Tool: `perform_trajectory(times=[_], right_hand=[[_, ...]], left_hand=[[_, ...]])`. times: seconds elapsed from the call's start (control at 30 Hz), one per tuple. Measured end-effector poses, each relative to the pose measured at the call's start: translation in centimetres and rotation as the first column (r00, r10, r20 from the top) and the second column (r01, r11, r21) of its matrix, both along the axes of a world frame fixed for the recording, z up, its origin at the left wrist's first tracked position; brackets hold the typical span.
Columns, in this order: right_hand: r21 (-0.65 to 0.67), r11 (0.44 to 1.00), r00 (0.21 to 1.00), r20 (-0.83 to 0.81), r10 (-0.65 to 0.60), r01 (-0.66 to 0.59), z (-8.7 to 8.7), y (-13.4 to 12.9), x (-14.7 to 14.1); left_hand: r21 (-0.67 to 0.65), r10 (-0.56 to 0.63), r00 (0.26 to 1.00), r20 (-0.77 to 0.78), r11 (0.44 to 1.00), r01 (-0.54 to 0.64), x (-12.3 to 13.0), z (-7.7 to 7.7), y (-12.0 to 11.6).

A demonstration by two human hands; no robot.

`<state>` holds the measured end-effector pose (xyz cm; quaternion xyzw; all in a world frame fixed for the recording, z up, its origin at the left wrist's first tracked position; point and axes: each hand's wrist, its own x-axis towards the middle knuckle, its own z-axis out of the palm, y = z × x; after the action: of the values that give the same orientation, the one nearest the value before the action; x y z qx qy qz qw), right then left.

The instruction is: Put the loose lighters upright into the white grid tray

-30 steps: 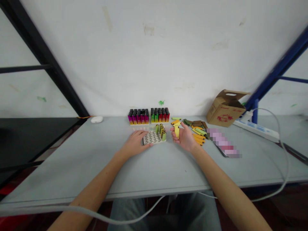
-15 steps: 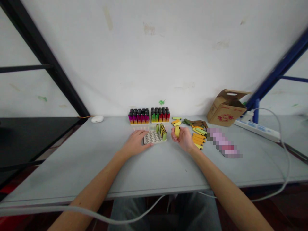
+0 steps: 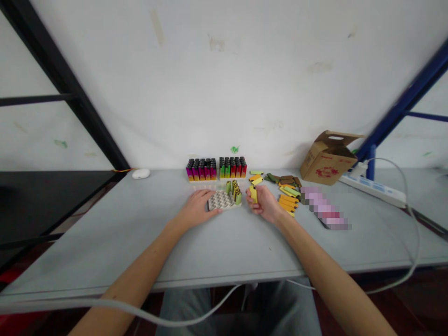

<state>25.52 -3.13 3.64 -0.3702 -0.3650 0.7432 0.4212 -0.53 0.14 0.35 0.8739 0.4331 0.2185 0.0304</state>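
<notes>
A pale tray with rows of holes (image 3: 220,199) sits on the table in front of me. Several yellow-green lighters (image 3: 238,198) stand upright at its right end, while holes show across the rest. My left hand (image 3: 198,206) grips the tray's left end, thumb along the front edge and fingers at the back. Just right of the tray, apart from it, my right hand (image 3: 265,204) is closed around a yellow lighter (image 3: 254,194), which is held tilted. Loose orange lighters (image 3: 288,203) lie beside that hand, partly covered by it.
Two blocks of upright lighters, purple-orange (image 3: 202,171) and green-red (image 3: 233,168), stand near the wall. More loose lighters (image 3: 287,180) lie at the right, before an open cardboard box (image 3: 325,161). Further right are a blurred pink object (image 3: 324,206) and a power strip (image 3: 376,189). A white case (image 3: 141,174) lies left.
My right hand has moved slightly left towards the tray, and the yellow lighter in it has tipped a little. My left hand and the tray have stayed in place.
</notes>
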Motion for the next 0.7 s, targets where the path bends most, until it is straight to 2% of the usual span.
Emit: perform_trajectory(times=[0.17,0.47,0.7], right_hand=[[0.022,0.999,0.999,-0.039,-0.028,0.028,-0.34,0.25,0.39],[0.105,0.991,0.996,0.037,-0.087,0.082,0.23,-0.42,-0.23],[0.11,0.994,1.0,-0.028,0.002,0.001,-0.15,-0.19,-0.06]], left_hand=[[0.015,-0.006,1.0,-0.007,1.0,0.006,-0.06,-0.07,0.08],[0.006,-0.004,1.0,0.008,1.0,0.004,0.05,0.03,0.05],[0.011,-0.005,1.0,0.007,1.0,0.004,0.07,0.18,-0.02]])
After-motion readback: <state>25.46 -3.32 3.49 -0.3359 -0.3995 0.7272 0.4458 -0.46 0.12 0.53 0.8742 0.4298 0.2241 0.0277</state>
